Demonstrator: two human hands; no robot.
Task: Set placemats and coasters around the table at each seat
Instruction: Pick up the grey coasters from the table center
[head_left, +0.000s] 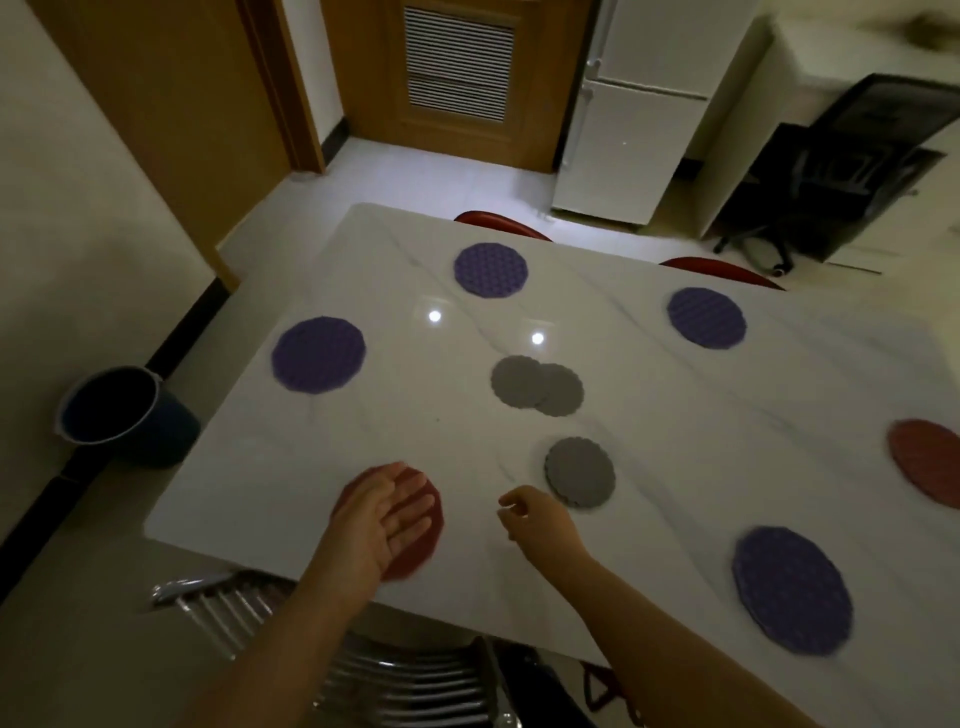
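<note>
Across the middle of the room stands the white marble table (675, 441), with a pale fridge (639, 104) and a wooden louvred door (457, 67) behind it, a black office chair (831, 171) to the right and a dark bucket (124, 415) on the floor at its left side. Two red chair backs (498, 223) show just past the far edge. Round purple placemats lie around the tabletop: one at the far edge (490, 271), one further right (706, 318), one on the left (318, 354) and a large one near the right front (792, 590). A red placemat (924, 462) sits at the right edge, partly out of view. Another red placemat (415, 525) lies at the near edge under the left hand (387, 519), which presses flat on it with fingers spread and grips nothing. Grey coasters wait in the centre: an overlapping pair (537, 387) and a small stack (580, 472) nearer. The right hand (535, 519) hovers just beside that stack, fingers loosely curled and holding nothing.
</note>
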